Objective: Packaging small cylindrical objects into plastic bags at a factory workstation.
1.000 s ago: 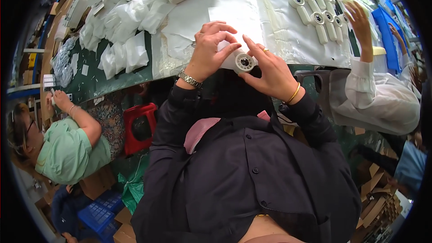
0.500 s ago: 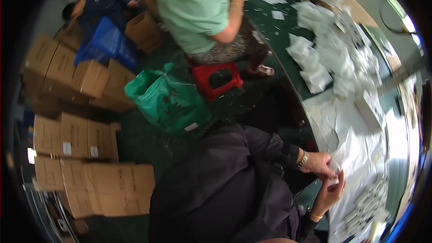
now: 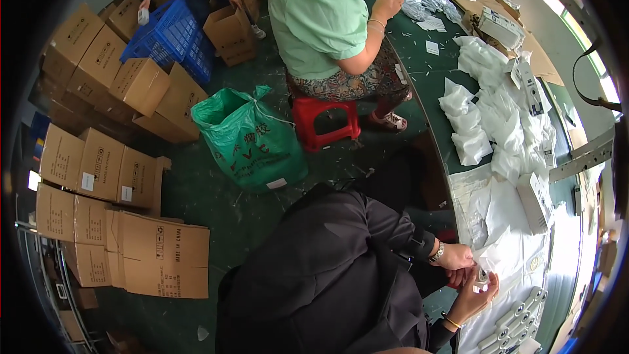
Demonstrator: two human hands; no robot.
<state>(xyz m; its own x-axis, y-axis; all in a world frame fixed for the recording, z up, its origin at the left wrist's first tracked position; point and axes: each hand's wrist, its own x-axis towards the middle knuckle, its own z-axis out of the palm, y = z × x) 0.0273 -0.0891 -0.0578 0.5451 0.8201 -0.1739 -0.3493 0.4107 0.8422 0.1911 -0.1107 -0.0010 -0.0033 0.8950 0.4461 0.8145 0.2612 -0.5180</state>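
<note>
My left hand (image 3: 457, 257), with a metal watch at its wrist, is closed with its fingertips pinched at the edge of a thin white plastic bag (image 3: 501, 250). Just below it, my right hand (image 3: 476, 300), a gold bangle at its wrist, grips a small white device (image 3: 483, 276) with a dark round spot on its end. The device's end shows at the mouth of the bag; how much of it lies inside is hidden by my fingers. Several similar white devices (image 3: 514, 324) with round dark spots lie in rows on the table near my right hand.
On the green table (image 3: 426, 85) lie a pile of white bags (image 3: 498, 111) and a white box (image 3: 534, 202). A person in light green sits on a red stool (image 3: 325, 121). A green sack (image 3: 252, 147) and cardboard boxes (image 3: 164, 255) stand behind me; another person bends by a blue crate (image 3: 173, 39).
The view has shifted and sharpened. My hands stay together at the bag, and the device's round spot now shows more plainly. The far person in dark blue has risen somewhat, holding a white item.
</note>
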